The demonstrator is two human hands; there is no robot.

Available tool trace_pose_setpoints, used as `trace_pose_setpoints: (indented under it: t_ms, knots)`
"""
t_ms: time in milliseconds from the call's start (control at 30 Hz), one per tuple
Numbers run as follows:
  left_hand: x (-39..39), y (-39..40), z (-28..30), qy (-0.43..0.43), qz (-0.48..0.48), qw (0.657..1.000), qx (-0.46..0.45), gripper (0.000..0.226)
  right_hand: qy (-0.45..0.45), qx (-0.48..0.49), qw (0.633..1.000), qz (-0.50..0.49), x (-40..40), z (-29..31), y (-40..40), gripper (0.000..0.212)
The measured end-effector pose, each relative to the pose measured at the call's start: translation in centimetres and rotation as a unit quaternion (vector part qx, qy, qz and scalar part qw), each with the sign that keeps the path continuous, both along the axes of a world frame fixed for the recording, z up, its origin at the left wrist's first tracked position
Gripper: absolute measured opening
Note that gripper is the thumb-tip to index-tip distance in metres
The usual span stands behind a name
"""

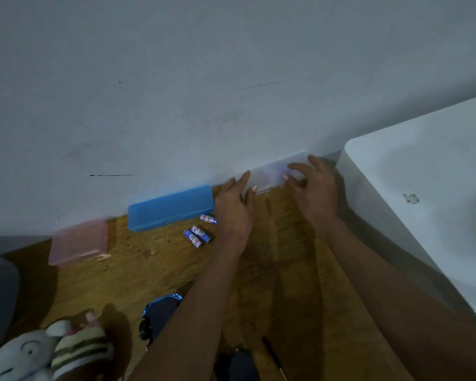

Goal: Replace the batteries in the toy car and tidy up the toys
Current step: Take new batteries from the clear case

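Nearest, a plush toy (25, 353) and a blue toy car (160, 312), partly hidden by the left forearm, are seen on the wooden floor (272, 270). Farther on, three batteries (199, 229) lie before a blue case (171, 207). By the wall, a clear case (272, 174) is touched by the left hand (234, 210) and right hand (313, 188), fingers spread and only loosely bent.

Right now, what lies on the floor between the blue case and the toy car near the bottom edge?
In the head view, three batteries lie on the wooden floor between the blue case and the toy car.
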State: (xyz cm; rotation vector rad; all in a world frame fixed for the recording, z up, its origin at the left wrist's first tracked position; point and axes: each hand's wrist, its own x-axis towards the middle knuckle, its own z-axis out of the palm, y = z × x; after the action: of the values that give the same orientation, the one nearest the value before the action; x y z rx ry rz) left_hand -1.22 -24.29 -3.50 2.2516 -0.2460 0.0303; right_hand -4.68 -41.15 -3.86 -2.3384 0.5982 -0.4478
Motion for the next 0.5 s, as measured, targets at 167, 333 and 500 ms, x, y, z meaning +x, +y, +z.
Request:
trace_pose_setpoints:
  t_ms: [167,333,500]
  knots:
    - [-0.1,-0.1,0.5,-0.01,0.009,1.0,-0.004,0.034,0.013,-0.003,1.0,-0.005,-0.1,0.4,0.1,0.033]
    - [-0.1,-0.5,0.5,0.015,0.014,1.0,0.006,0.036,0.058,-0.069,0.996,0.016,-0.1,0.9,0.0,0.038]
    - [0.2,0.4,3.0,0.087,-0.034,0.995,0.036,0.045,0.14,-0.156,0.977,0.026,0.9,3.9,0.5,0.036]
